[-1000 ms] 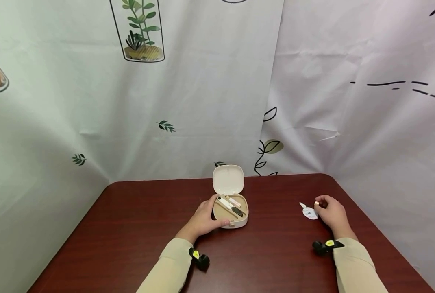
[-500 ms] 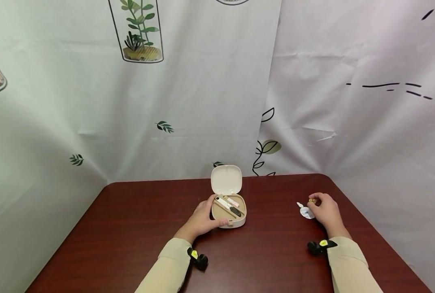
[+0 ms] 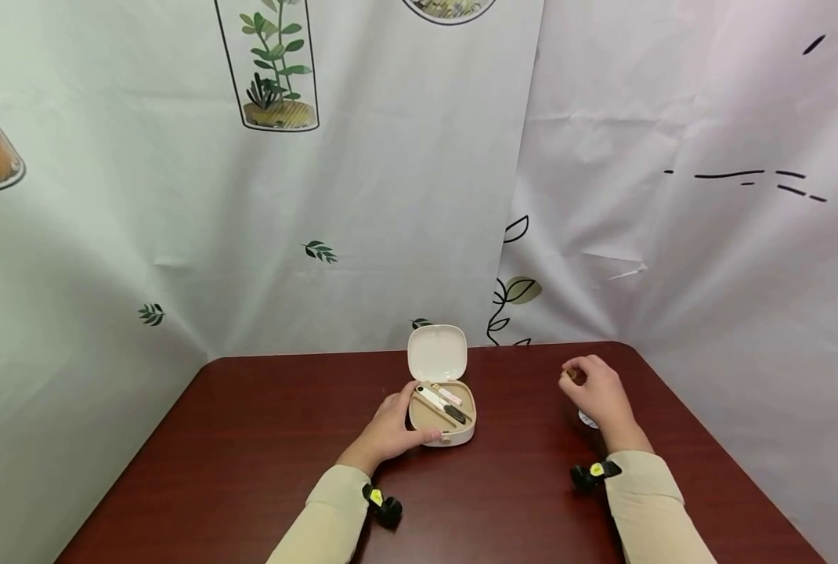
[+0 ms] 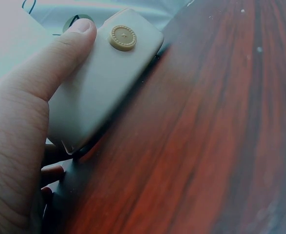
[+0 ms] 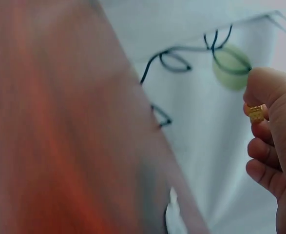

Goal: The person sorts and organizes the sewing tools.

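Note:
A small cream storage case (image 3: 470, 431) stands on the table with its lid (image 3: 437, 352) raised. My left hand (image 3: 387, 431) grips it from the left, thumb on the front wall beside a round tan button (image 4: 123, 37). Inside, on a tan tray, lie a slim white tool with a dark end (image 3: 442, 404) and a short pale pink stick (image 3: 449, 394). My right hand (image 3: 602, 399) is raised above the table at the right. Between thumb and forefinger it pinches a small textured gold-coloured piece (image 5: 256, 114); the fingers hide most of it, so its kind is unclear.
A white paper tag (image 3: 587, 421) lies on the dark red-brown table (image 3: 250, 470), partly hidden by my right hand. Behind the table's far edge hangs a pale cloth backdrop (image 3: 391, 196) with printed plants. A dark camera sits on each wrist.
My right hand has lifted off beside the white tag and moved left and away from me, carrying the gold-coloured piece. My left hand keeps its hold on the case.

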`<state>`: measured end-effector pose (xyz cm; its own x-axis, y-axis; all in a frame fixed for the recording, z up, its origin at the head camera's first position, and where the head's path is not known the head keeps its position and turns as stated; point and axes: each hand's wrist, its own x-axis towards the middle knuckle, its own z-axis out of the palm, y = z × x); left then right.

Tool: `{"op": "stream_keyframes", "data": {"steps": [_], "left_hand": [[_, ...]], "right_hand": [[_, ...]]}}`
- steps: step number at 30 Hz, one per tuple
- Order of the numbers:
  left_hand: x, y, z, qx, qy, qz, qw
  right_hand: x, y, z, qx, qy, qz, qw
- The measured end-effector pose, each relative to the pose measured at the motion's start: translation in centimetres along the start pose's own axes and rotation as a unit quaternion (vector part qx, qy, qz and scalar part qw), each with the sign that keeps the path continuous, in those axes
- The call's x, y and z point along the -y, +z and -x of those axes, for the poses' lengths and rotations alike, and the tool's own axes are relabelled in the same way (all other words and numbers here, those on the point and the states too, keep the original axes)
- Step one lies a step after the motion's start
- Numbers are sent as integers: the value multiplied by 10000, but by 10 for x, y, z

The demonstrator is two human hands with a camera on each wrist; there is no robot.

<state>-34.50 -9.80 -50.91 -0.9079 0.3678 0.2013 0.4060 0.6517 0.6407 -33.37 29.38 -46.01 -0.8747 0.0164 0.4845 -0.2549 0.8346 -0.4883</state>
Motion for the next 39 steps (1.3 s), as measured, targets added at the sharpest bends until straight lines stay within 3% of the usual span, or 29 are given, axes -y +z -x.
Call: {"op": "stream_keyframes", "data": {"steps": [13,20,33,39], "left_hand": [[-3,-3,2,59,-71,-18,10000],[-2,-3,2,37,-66,-35,10000],[-3,0,2,199,-161,-47,9997],[-5,-3,3,123,-203,11,9997]], "right_hand": [[71,22,-25,179,-355,-576,9975],[101,40,-28,443,-485,-929,9935],[118,67,-20,1464,-585,-815,9841],[121,70,-20,2113,-464,-761,9733]]}}
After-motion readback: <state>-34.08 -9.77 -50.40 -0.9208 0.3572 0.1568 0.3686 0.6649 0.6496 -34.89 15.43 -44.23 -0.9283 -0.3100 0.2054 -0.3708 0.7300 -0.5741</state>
